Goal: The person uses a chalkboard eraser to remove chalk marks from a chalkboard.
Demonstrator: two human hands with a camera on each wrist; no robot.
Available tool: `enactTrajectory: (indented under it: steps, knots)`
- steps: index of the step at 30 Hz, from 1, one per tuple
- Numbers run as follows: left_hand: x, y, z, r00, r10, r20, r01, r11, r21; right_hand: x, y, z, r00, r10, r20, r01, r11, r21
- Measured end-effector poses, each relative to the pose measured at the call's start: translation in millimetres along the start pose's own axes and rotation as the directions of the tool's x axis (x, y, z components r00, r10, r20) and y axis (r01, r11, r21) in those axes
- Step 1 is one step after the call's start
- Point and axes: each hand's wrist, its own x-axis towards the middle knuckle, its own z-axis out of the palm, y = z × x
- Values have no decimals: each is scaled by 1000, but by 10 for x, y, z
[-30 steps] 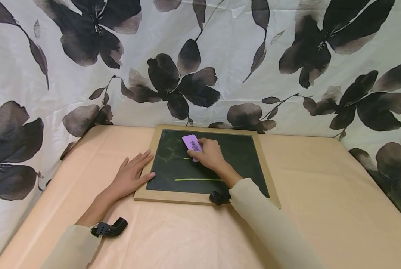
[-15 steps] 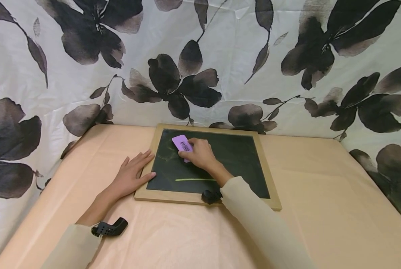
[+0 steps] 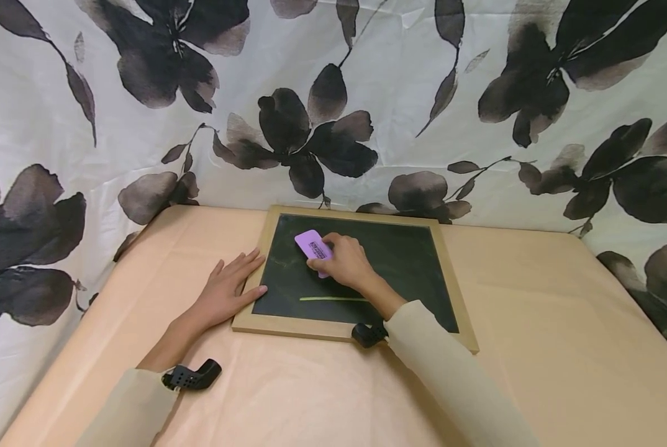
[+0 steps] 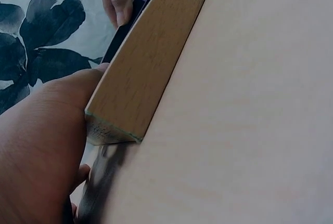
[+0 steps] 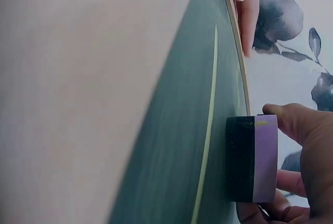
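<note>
I see a purple, round-cornered rectangular block eraser (image 3: pixel 310 242) on the upper left part of a dark green-black chalkboard (image 3: pixel 412 267) framed in pale wood. Black lettering is printed on its top; from the right wrist I make out its two layers, purple above and a thick dark one facing the board, with a small yellow smudge on the purple edge. A thin, straight yellow chalk line (image 3: pixel 325 298) runs across the board, nearer the person than the eraser. I read the right hand (image 3: pixel 349 262) as pinching the eraser from its right side, thumb on the near edge, fingers curled round the far one, the forearm slanting in from the lower right. The left hand (image 3: pixel 228 288) lies over the board's left frame, fingers stretched out, thumb set apart with its tip at the dark surface. The board lies on a peach-covered desk (image 3: pixel 540 298).
</note>
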Motion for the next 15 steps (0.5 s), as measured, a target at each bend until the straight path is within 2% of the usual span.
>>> enactTrajectory:
  steps: [7,15]
  knots:
    - [-12,17,-29,1000,3,16,-3,1000,-7,-125,291,-212,996,66,-61,-69,996,-51]
    - [-59,0,-52,1000,12,27,-12,1000,-15,-390,667,-511,985,132,-108,-142,986,-89]
